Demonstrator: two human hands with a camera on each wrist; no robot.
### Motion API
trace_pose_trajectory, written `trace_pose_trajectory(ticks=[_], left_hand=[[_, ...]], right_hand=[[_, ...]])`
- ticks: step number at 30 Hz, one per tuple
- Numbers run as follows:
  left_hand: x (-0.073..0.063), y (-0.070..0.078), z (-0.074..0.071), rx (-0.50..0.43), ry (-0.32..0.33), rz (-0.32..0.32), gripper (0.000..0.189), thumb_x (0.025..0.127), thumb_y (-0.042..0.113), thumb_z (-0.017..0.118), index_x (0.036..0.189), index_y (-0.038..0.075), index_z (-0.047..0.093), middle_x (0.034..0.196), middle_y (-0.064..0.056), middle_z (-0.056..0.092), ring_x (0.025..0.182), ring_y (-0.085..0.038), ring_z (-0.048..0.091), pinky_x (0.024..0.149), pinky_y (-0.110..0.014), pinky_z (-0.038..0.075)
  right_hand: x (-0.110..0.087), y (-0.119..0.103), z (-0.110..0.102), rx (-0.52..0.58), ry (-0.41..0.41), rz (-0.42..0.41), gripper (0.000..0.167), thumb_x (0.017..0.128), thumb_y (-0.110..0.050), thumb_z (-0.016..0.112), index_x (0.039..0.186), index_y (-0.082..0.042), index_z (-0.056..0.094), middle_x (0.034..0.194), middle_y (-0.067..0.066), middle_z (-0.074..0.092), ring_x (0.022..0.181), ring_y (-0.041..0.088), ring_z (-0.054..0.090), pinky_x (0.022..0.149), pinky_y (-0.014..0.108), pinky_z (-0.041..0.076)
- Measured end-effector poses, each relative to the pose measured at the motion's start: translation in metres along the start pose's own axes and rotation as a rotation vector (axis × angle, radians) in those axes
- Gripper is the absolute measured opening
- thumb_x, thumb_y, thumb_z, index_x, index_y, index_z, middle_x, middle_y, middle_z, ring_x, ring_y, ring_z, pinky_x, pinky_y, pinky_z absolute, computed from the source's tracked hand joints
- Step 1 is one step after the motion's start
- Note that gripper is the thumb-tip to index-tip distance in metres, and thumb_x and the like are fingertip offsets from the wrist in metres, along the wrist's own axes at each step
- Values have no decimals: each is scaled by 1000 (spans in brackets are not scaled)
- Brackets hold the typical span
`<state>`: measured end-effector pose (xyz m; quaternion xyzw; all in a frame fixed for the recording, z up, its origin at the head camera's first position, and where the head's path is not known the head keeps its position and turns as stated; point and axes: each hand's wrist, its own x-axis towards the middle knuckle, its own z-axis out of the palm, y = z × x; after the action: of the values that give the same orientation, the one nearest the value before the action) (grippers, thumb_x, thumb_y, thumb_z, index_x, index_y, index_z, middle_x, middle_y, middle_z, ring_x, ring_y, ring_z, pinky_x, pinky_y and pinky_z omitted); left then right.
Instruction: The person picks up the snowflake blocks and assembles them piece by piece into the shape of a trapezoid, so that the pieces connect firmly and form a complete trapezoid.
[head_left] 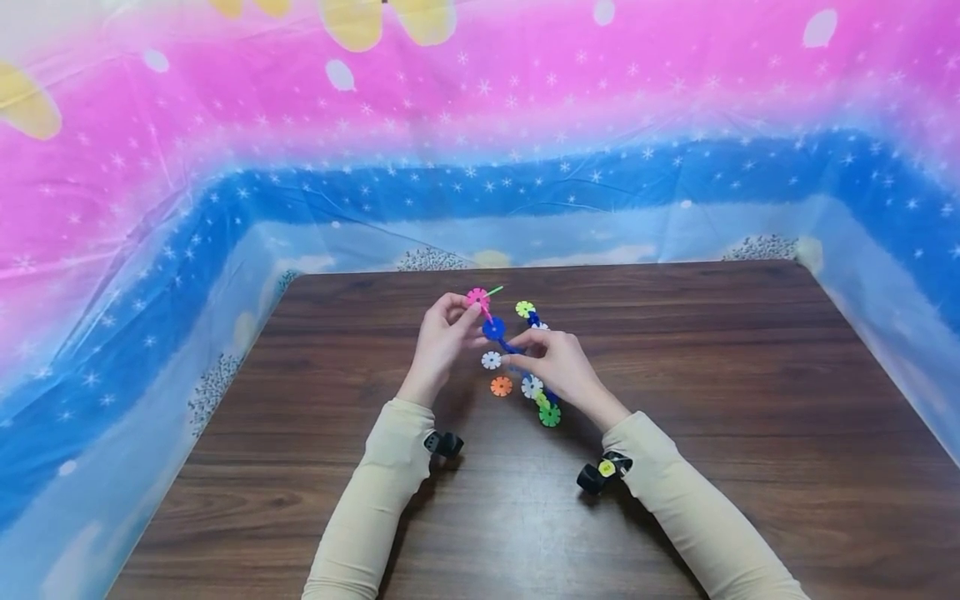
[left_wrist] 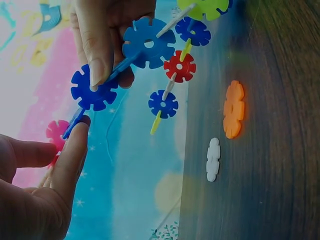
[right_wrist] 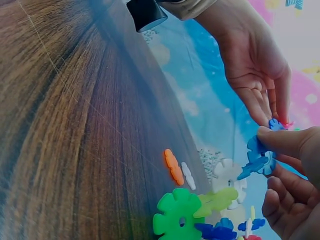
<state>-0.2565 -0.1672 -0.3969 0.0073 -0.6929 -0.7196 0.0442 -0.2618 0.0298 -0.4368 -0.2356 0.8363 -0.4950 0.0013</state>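
A branching chain of slotted plastic snowflake discs spans both hands. My left hand (head_left: pixel 438 340) pinches near the pink disc (head_left: pixel 477 297), which has a green disc (head_left: pixel 495 291) seen edge-on at its far side. Just below the pink one is a blue disc (head_left: pixel 493 329). In the left wrist view, my right hand (head_left: pixel 561 362) lays its thumb on a dark blue disc (left_wrist: pixel 102 97) and grips it. From there the chain runs through a lighter blue disc (left_wrist: pixel 137 42) to red, white, yellow and green discs; a bright green disc (right_wrist: pixel 175 212) hangs at the near end.
A loose white disc (head_left: pixel 491 360) and a loose orange disc (head_left: pixel 501 386) lie on the dark wooden table (head_left: pixel 300 467) between the hands. A pink and blue patterned cloth (head_left: pixel 420 192) stands behind the table and along its sides.
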Motion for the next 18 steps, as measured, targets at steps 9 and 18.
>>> trace_pose_trajectory(ticks=[9, 18], left_hand=[[-1, 0, 2, -1, 9, 8, 13, 102, 9, 60, 108, -1, 54, 112, -27, 67, 80, -18, 74, 71, -28, 60], [-2, -3, 4, 42, 6, 27, 13, 102, 7, 59, 107, -4, 54, 114, -30, 66, 85, -27, 75, 70, -28, 60]], right_hand=[[0, 2, 0, 13, 53, -37, 27, 90, -30, 79, 108, -10, 77, 73, 0, 68, 59, 19, 55, 51, 27, 42], [0, 6, 0, 12, 41, -42, 27, 90, -28, 78, 109, -9, 77, 73, 5, 67, 59, 19, 53, 51, 26, 40]])
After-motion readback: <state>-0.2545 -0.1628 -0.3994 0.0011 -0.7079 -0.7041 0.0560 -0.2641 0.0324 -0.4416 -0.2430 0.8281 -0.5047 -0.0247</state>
